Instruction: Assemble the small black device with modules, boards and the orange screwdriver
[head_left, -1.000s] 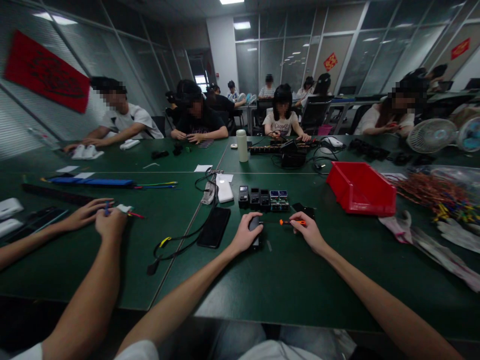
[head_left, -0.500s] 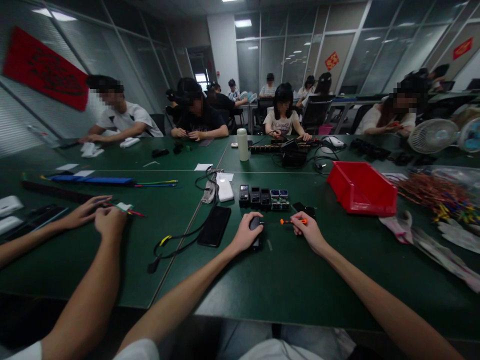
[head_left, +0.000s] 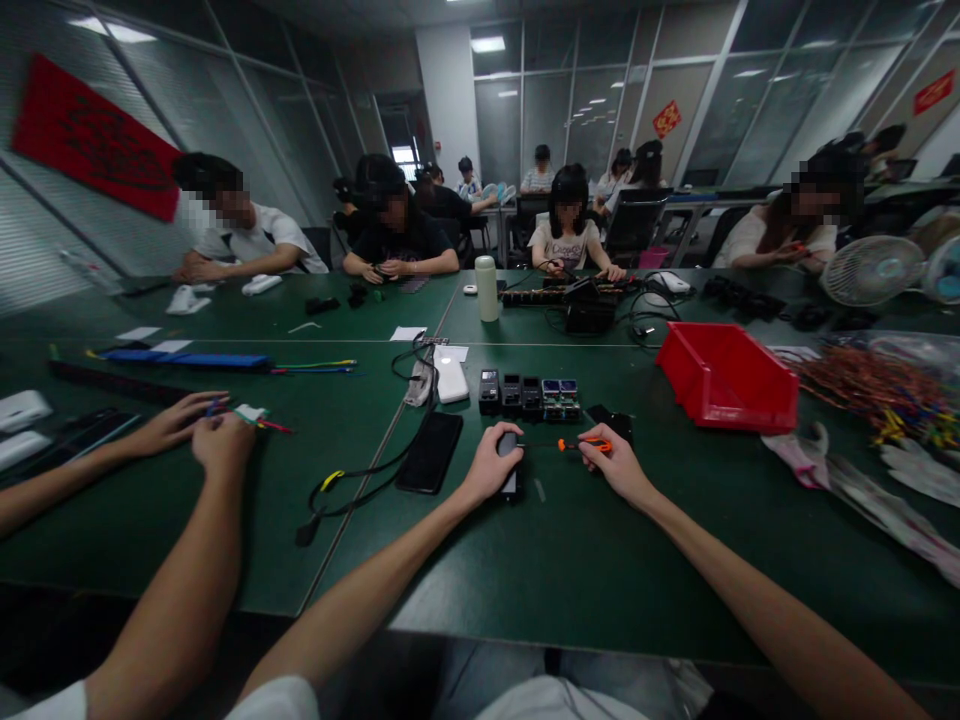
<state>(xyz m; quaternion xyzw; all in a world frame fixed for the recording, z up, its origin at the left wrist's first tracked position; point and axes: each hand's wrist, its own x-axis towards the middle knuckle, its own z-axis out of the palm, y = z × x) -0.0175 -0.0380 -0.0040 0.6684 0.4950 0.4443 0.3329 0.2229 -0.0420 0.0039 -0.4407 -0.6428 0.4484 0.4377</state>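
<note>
My left hand [head_left: 495, 460] is closed around a dark, box-shaped device [head_left: 511, 482] on the green table. In my right hand [head_left: 611, 462] is an orange-handled screwdriver [head_left: 596, 444], gripped by the fingers. Its thin shaft points left at the side of the device; I cannot tell whether the tip touches it. Just beyond my hands stands a row of small black casings [head_left: 511, 394], with small circuit modules [head_left: 560, 397] at its right end. A flat black item [head_left: 621, 422] lies partly behind my right hand.
A black phone [head_left: 429, 453], a looped cable [head_left: 356, 478] and a white power bank [head_left: 451, 378] lie to the left. On the right are a red bin [head_left: 739, 390], gloves [head_left: 847, 480] and a wire bundle [head_left: 870, 378]. A co-worker's hands [head_left: 214, 425] work at far left.
The screwdriver has shifted slightly, and its shaft now shows stretching toward the device. My left hand has turned a little, showing more of the device's top.
</note>
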